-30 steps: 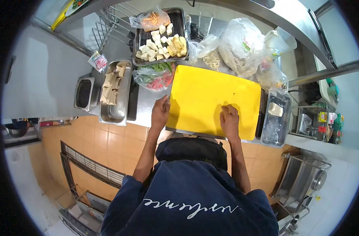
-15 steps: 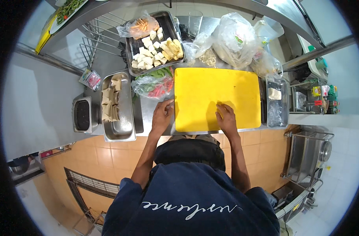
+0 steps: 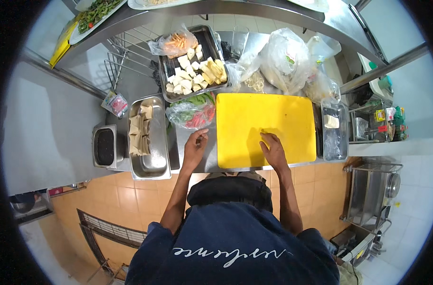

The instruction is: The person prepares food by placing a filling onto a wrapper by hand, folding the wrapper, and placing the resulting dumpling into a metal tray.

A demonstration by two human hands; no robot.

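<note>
A yellow cutting board (image 3: 254, 111) lies flat on the steel counter in front of me. Over its near right part, my right hand (image 3: 274, 151) rests or hovers with fingers apart, holding nothing; whether it touches the board I cannot tell. Just left of the board, my left hand (image 3: 195, 149) is loosely bent, with no object visible between its fingers. Closest to its fingertips is a clear plastic bag of green leaves and red pieces (image 3: 192, 114). Behind that, a dark tray (image 3: 211, 43) carries white and yellowish chunks and a bag of orange strips (image 3: 177, 43).
Left of me stand a long steel pan (image 3: 152, 166) with folded brown pieces and a small deep steel container (image 3: 105, 147). Plastic bags (image 3: 285, 57) crowd the back. A clear tray (image 3: 335, 142) with a pale block sits at right. A shelf (image 3: 226, 8) with plates crosses above.
The whole view has shifted, so the counter appears lower and plates on the shelf show more. My left hand has drawn slightly away from the board's left edge. My right hand stays over the board.
</note>
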